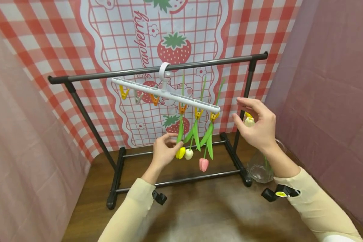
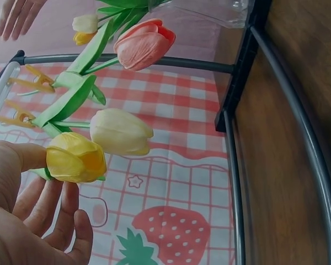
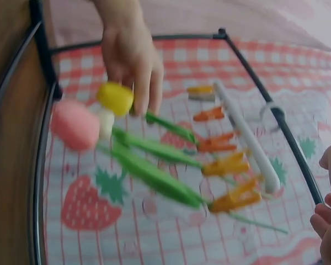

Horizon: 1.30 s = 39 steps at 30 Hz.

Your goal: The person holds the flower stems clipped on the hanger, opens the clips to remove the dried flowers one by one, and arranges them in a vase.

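Note:
A white clip hanger [image 1: 145, 88] hangs tilted from a dark metal rack. Clipped upside down along its right half are a yellow tulip [image 1: 180, 153], a white tulip [image 1: 189, 154] and a pink tulip [image 1: 203, 164]. My left hand [image 1: 166, 151] pinches the yellow tulip just above its bloom, thumb on one side and fingers on the other, as the left wrist view shows. My right hand [image 1: 258, 124] is in the air to the right of the hanger's end, fingers spread from the thumb with nothing between them.
The dark rack's top rail [image 1: 211, 63] spans above the hanger. Yellow, grey and orange clips [image 1: 154, 99] hang on the hanger's left half without flowers. At the right, a glass vase [image 1: 260, 169] stands beside the rack's foot, with white and yellow tulips [image 1: 249, 121] partly behind my right hand.

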{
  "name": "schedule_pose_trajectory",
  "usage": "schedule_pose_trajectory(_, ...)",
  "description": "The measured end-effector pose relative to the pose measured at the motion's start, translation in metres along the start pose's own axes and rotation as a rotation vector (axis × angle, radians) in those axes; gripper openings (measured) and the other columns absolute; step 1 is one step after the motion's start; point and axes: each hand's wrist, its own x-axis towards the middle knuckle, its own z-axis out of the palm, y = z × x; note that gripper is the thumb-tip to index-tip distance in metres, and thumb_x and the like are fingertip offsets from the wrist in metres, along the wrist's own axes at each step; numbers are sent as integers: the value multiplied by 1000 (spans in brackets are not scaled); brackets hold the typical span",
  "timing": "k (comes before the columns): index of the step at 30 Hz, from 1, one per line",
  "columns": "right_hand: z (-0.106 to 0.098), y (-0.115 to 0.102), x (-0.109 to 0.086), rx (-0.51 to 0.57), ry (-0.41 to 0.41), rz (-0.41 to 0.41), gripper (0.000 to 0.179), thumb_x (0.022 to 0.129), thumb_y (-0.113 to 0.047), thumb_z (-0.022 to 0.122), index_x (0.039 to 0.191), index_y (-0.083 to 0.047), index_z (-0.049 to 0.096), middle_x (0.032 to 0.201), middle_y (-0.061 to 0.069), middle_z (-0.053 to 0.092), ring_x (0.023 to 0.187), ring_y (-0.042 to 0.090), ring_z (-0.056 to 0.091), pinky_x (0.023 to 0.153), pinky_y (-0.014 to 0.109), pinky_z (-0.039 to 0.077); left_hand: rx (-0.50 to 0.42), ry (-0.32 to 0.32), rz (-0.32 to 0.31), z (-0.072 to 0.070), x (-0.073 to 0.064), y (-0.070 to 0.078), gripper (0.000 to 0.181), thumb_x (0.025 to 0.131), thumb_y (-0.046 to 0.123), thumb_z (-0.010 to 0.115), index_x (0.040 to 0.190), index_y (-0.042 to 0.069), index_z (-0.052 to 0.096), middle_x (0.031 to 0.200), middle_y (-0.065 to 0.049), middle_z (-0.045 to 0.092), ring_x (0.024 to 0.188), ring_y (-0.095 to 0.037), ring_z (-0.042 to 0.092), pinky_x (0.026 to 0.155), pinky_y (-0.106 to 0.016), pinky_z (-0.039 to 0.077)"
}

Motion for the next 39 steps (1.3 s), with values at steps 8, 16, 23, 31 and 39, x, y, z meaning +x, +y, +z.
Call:
schedule_pose_trajectory(8,47,-9,-10,159,-10,23,48,81,20,77,127,6,73,122,29,72,116,11,74,101,27,59,-20,-6,29,6,-2,1,28,89,10,85,117,8,78,95,-14,83,76,-21,74,69,-24,57)
schedule_pose_trajectory(16,84,-13,-17,188,-53,16,40,87,12,76,127,10,71,125,28,72,119,19,73,101,33,60,-36,-19,51,6,-4,4,29,89,10,85,117,7,78,94,-14,83,76,-22,75,68,-23,58)
schedule_pose_trajectory(23,114,-10,-27,100,-97,48,43,88,4,81,130,0,73,129,18,75,121,33,72,100,36,61,-34,-13,60,5,-6,3,28,90,9,84,117,6,78,94,-15,83,74,-19,75,67,-24,59)
schedule_pose_trajectory(31,145,-3,-30,26,-108,137,50,92,-10,83,139,-2,69,138,17,72,127,34,71,97,39,62,-46,-1,79,5,-8,3,28,89,9,84,117,7,78,92,-15,83,72,-20,74,67,-23,57)
schedule_pose_trajectory(39,166,-3,-27,62,5,254,47,94,-11,81,137,3,68,135,22,72,122,35,73,98,30,60,-58,-7,82,4,-9,2,26,90,9,84,116,6,78,92,-15,83,71,-17,73,65,-23,59)
